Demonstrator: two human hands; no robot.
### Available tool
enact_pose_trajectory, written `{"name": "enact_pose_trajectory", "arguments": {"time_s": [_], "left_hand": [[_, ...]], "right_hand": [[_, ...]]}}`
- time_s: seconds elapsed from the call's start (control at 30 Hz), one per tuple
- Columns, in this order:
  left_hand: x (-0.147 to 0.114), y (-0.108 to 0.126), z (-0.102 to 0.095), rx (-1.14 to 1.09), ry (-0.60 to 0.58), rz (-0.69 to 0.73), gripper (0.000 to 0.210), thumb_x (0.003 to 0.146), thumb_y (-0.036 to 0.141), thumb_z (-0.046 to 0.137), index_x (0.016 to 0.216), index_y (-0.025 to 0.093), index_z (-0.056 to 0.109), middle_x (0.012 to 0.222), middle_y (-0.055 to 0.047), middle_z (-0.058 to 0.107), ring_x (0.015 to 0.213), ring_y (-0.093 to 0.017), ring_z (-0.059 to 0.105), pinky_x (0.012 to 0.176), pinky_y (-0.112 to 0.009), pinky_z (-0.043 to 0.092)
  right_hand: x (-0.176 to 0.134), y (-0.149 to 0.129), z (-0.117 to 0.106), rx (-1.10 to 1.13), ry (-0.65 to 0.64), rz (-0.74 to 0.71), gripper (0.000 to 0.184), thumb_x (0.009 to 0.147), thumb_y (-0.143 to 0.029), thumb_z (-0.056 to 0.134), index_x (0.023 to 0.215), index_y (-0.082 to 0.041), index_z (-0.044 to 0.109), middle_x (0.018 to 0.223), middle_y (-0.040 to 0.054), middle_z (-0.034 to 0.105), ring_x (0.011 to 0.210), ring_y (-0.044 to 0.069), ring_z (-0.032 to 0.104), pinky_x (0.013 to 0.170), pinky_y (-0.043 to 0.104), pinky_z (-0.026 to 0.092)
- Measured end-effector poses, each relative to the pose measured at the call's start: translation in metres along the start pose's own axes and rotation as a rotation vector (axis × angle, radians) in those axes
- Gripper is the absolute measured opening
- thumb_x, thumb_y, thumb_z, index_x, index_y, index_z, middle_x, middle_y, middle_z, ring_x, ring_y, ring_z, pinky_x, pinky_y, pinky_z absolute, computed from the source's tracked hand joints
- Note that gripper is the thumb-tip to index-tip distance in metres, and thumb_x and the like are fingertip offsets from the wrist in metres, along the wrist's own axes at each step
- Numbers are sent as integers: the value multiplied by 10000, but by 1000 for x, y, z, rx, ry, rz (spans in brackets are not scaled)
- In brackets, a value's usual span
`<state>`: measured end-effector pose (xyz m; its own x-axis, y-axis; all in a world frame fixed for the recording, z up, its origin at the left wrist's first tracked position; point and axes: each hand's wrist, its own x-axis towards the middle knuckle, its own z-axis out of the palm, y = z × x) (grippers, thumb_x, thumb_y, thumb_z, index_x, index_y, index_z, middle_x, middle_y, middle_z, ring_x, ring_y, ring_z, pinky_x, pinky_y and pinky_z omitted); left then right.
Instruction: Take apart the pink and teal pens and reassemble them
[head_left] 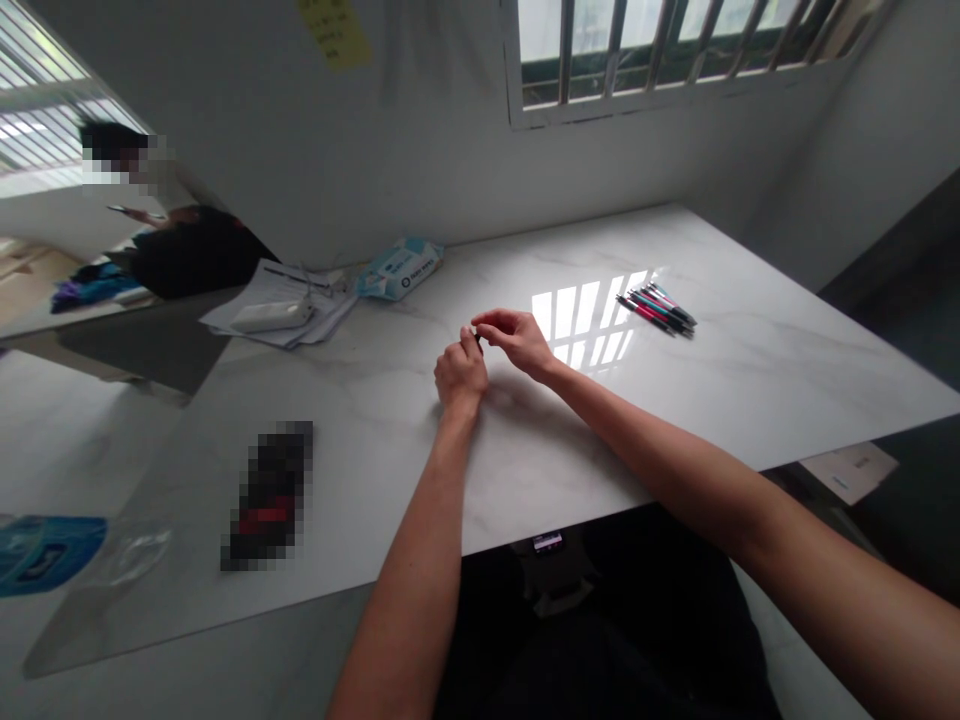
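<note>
Over the middle of the white marbled table (360,420), my left hand (460,374) is closed in a fist around a small dark thing (478,341). Only a short end of it shows, too little to tell its kind. My right hand (523,343) meets it from the right, thumb and fingers pinched together at that end. Whatever lies between those fingertips is too small to make out. To the right of my hands, several pens (656,308) with dark, red and teal barrels lie in a bunch.
A blue pack of wipes (400,268) and papers (262,290) under a white object (271,315) lie by the wall. A pixelated black-and-red thing (268,495) and a clear bottle with blue label (52,553) are at left. Another person (187,235) sits beyond.
</note>
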<state>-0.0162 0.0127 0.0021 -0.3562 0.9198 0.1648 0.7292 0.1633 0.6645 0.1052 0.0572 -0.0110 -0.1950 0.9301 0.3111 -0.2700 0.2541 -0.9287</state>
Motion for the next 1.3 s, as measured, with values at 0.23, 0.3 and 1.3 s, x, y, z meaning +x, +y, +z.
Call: {"name": "enact_pose_trajectory", "arguments": {"time_s": [0.23, 0.3, 1.3], "left_hand": [[7, -3, -3, -49, -77, -33, 664, 1070, 614, 252, 731, 239, 682, 912, -190, 800, 1016, -353, 745, 945, -430, 506], [7, -3, -4, -77, -72, -24, 655, 1071, 607, 261, 720, 242, 677, 891, -181, 799, 997, -344, 746, 926, -416, 510], [16, -6, -20, -207, 158, -190, 591, 1079, 517, 301, 764, 237, 715, 867, -146, 799, 1043, -341, 740, 976, -411, 498]], "right_hand": [[-2, -4, -2, 122, -12, 89, 411, 738, -421, 877, 1059, -231, 704, 994, 46, 809, 951, 187, 721, 795, 285, 564], [-3, -4, -3, 157, -46, 112, 439, 755, -427, 870, 1105, -230, 694, 1046, 53, 816, 958, 176, 725, 799, 278, 564], [43, 31, 10, -850, -123, -14, 342, 841, -217, 854, 1175, -218, 781, 1142, 68, 785, 919, 191, 707, 877, 309, 551]]}}
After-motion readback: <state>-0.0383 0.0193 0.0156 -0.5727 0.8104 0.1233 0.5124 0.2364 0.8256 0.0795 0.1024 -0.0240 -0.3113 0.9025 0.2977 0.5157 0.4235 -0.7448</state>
